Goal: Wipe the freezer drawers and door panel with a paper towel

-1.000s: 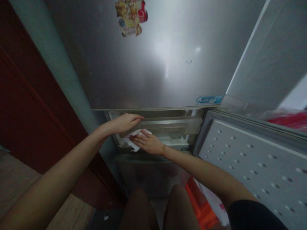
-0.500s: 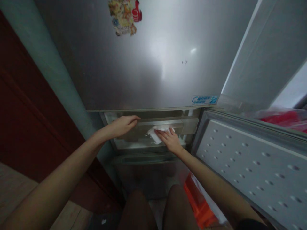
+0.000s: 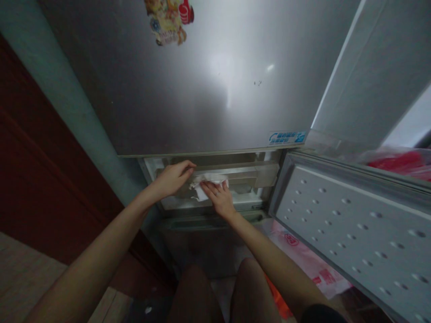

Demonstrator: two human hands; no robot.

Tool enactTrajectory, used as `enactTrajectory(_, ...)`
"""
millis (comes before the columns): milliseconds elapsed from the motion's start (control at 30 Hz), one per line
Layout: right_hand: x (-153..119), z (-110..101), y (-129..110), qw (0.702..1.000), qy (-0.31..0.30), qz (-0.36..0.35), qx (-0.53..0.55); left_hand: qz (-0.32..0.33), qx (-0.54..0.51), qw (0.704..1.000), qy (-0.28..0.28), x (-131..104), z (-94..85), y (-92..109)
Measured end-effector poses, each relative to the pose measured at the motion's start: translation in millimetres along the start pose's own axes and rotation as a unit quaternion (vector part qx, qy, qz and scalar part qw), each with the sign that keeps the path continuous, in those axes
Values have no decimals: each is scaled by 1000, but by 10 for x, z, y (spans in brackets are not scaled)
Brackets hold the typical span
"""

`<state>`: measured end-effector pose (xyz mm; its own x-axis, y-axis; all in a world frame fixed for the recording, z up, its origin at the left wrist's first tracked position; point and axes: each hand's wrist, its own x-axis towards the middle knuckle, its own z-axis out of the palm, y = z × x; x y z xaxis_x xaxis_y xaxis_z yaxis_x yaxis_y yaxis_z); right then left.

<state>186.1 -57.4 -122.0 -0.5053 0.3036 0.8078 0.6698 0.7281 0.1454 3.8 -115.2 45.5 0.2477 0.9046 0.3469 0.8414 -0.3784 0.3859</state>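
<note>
A crumpled white cloth or tissue (image 3: pixel 201 193) lies against the front of a clear-fronted drawer (image 3: pixel 266 174) inside the refrigerator's middle compartment. My right hand (image 3: pixel 220 199) presses on it with the fingers laid across it, pointing up and left. At the drawer's left end, my left hand (image 3: pixel 175 177) rests over the top edge, its fingers close together and curled at that edge. The compartment door (image 3: pixel 336 220) hangs open to the right, its dimpled inner side showing.
Above is the closed silver upper door (image 3: pixel 242 103) with a food-picture sticker (image 3: pixel 168 27). A pink-and-white plastic bag (image 3: pixel 303 255) and an orange object (image 3: pixel 280 299) are under the open door. Brown-red woodwork (image 3: pixel 50 179) stands left.
My right hand has slid left along the drawer front with the white cloth, closer to my left hand. My left hand stays at the drawer edge. More of the pink-and-white bag shows.
</note>
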Motion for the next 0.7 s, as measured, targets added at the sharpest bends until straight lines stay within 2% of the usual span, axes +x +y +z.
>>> enactTrajectory(167,254,121,-234,999,11,-26,20,-8,4,1000,-12,9,-15,6)
enactTrajectory(267,313,91,-237,999,6,-50,19,-6,6,1000,-8,10,-15,-7)
enactTrajectory(400,205,-106,-21,994,-34,-106,9,-4,7,1000,-10,-5,-20,-13)
enactTrajectory(500,3,-289,241,992,-54,-109,-6,-3,7,1000,-11,-16,-29,-2)
enactTrajectory(600,-230,-429,481,995,-37,-84,-30,-5,11,1000,-12,-16,-31,0)
enactTrajectory(700,-411,-481,600,998,5,-49,-47,-9,10,1000,-11,-13,-20,-15)
